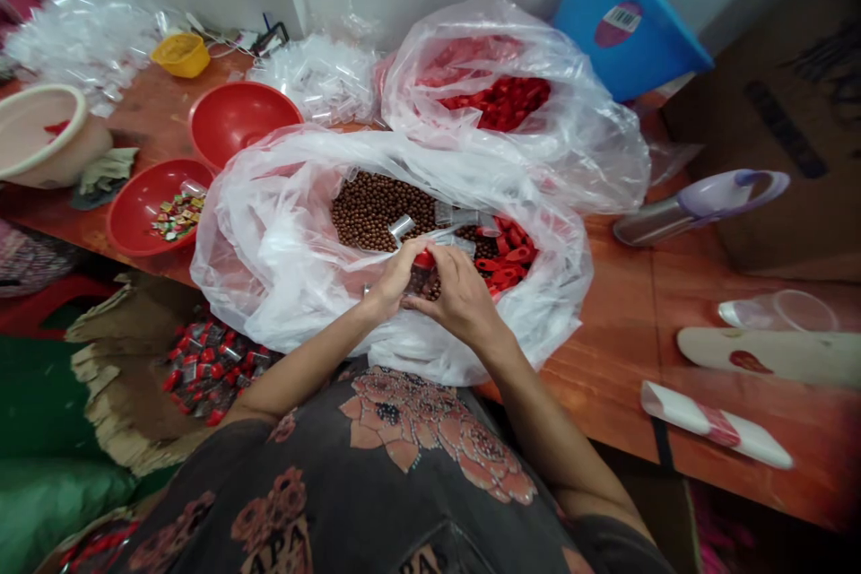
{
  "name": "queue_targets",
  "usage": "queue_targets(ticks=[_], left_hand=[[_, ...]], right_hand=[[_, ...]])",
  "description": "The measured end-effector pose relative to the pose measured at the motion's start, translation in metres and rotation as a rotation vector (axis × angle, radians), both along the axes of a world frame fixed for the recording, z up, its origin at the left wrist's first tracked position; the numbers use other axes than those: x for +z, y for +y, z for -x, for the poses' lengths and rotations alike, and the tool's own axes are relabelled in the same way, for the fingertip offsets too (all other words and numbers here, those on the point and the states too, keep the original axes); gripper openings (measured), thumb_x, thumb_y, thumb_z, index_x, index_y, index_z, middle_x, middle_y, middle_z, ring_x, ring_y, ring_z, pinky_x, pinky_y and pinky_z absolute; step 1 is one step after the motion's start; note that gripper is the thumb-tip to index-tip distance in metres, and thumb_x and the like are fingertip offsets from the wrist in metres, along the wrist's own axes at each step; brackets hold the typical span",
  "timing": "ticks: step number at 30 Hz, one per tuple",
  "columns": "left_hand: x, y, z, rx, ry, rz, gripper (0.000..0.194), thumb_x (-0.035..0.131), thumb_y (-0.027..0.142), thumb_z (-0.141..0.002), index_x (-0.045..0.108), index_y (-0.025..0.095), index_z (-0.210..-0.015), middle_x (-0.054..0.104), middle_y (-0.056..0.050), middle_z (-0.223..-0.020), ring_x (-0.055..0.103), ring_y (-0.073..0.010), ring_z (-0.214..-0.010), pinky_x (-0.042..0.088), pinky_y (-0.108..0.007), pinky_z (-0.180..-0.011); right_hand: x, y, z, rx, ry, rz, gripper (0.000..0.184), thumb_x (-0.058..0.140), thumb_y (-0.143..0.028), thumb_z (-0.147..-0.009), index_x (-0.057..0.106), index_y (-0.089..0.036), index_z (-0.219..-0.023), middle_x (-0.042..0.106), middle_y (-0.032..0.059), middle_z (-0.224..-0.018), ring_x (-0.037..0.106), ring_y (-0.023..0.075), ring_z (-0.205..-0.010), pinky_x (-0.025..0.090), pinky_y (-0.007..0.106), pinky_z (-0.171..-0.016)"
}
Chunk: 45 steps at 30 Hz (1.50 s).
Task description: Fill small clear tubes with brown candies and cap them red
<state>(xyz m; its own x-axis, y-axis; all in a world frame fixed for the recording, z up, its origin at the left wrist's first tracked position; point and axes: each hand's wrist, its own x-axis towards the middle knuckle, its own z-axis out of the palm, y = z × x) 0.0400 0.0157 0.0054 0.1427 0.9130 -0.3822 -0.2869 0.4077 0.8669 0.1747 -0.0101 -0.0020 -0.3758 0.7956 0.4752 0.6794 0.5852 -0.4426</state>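
Between my two hands is a small transparent bottle with a red cap (423, 260), held over the near edge of a big plastic bag. My left hand (395, 280) grips its left side with closed fingers. From the right, my right hand (464, 291) curls around it, fingers at the cap and thumb underneath. Brown balls show at the bottle's lower part. Many small brown balls (377, 206) fill the open plastic bag (269, 269) just beyond my hands. On the balls lie a transparent tube (402, 229) and, to the right, a heap of red caps (508, 260).
Behind stands another bag (578, 152) of red pieces, beside a blue bucket (625, 27). Red bowls (246, 112) and a white basin (50, 139) are at left. A cardboard box (127, 386) holds red-capped bottles (208, 368). A steel flask (663, 215) lies right.
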Motion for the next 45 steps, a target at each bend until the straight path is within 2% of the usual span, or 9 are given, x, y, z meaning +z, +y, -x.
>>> queue_targets(ticks=[3,8,17,23,28,32,36,41,45], left_hand=[[-0.001,-0.005,0.001,0.017,0.012,0.01,0.033,0.049,0.038,-0.087,0.064,0.016,-0.107,0.066,-0.005,-0.11,0.062,-0.0185,-0.102,0.051,-0.026,-0.08],[-0.002,-0.012,0.003,-0.051,-0.01,0.101,0.036,0.043,0.04,-0.091,0.059,0.019,-0.116,0.064,-0.002,-0.081,0.052,-0.0102,-0.052,0.039,-0.021,-0.045],[-0.009,-0.019,0.015,-0.192,0.117,0.023,0.042,0.04,0.047,-0.095,0.054,0.019,-0.123,0.062,-0.001,-0.076,0.052,-0.0115,-0.052,0.042,-0.024,-0.05],[-0.012,0.053,0.047,-0.34,0.863,-0.464,0.035,0.047,0.045,-0.095,0.065,0.016,-0.106,0.065,-0.008,-0.096,0.06,-0.0196,-0.093,0.046,-0.031,-0.086],[-0.036,0.109,0.046,-0.474,1.3,-0.501,0.029,0.063,0.03,-0.085,0.067,0.016,-0.11,0.067,-0.012,-0.109,0.06,-0.0245,-0.105,0.044,-0.034,-0.093],[-0.046,0.12,0.047,-0.46,1.249,-0.462,0.033,0.072,0.025,-0.077,0.07,0.016,-0.109,0.071,-0.01,-0.11,0.063,-0.0247,-0.102,0.047,-0.033,-0.09],[-0.047,0.13,0.055,-0.403,0.986,-0.201,0.023,0.076,0.021,-0.069,0.075,0.014,-0.092,0.073,-0.006,-0.081,0.065,-0.0187,-0.072,0.051,-0.028,-0.069],[-0.059,0.146,0.036,-0.294,0.827,-0.106,0.027,0.074,0.016,-0.07,0.072,0.008,-0.095,0.071,-0.005,-0.078,0.06,-0.0109,-0.056,0.052,-0.024,-0.057],[-0.07,0.15,0.015,-0.197,0.688,-0.132,0.032,0.079,0.017,-0.067,0.07,0.008,-0.096,0.071,-0.006,-0.089,0.064,-0.0126,-0.065,0.055,-0.025,-0.061]], right_hand=[[-0.005,0.002,0.001,0.039,0.002,-0.055,0.071,0.069,-0.044,-0.083,0.037,-0.013,-0.138,0.059,0.0205,-0.12,0.058,0.0337,-0.11,0.051,0.051,-0.093],[-0.015,0.001,0.0,0.105,-0.008,-0.109,0.065,0.068,-0.045,-0.083,0.043,-0.012,-0.133,0.063,0.0201,-0.113,0.061,0.0329,-0.104,0.054,0.049,-0.089],[-0.03,-0.008,-0.002,0.071,0.0,-0.015,0.066,0.064,-0.053,-0.084,0.048,-0.013,-0.133,0.065,0.0191,-0.117,0.061,0.0318,-0.109,0.05,0.048,-0.092],[-0.033,-0.016,0.002,0.069,-0.089,0.269,0.073,0.062,-0.068,-0.079,0.055,-0.015,-0.129,0.063,0.0163,-0.117,0.057,0.0309,-0.107,0.047,0.046,-0.093],[-0.037,-0.026,0.006,0.17,-0.12,0.331,0.072,0.06,-0.063,-0.084,0.05,-0.018,-0.139,0.059,0.0169,-0.125,0.053,0.0316,-0.113,0.045,0.048,-0.097],[-0.04,-0.021,-0.014,0.008,0.038,0.317,0.039,0.051,-0.042,-0.096,0.059,-0.022,-0.127,0.063,0.0125,-0.113,0.057,0.0266,-0.104,0.049,0.044,-0.092],[-0.041,-0.005,-0.054,-0.226,0.105,0.312,0.028,0.042,-0.027,-0.098,0.066,-0.019,-0.11,0.065,0.0111,-0.1,0.061,0.0236,-0.095,0.05,0.04,-0.089],[-0.04,0.011,-0.084,-0.426,-0.123,0.306,0.03,0.043,-0.021,-0.095,0.066,-0.011,-0.11,0.064,0.0163,-0.102,0.06,0.0268,-0.095,0.049,0.041,-0.089],[-0.04,0.017,-0.082,-0.409,-0.347,0.299,0.028,0.052,-0.021,-0.092,0.064,-0.013,-0.116,0.066,0.0155,-0.103,0.06,0.0282,-0.092,0.049,0.042,-0.084]])
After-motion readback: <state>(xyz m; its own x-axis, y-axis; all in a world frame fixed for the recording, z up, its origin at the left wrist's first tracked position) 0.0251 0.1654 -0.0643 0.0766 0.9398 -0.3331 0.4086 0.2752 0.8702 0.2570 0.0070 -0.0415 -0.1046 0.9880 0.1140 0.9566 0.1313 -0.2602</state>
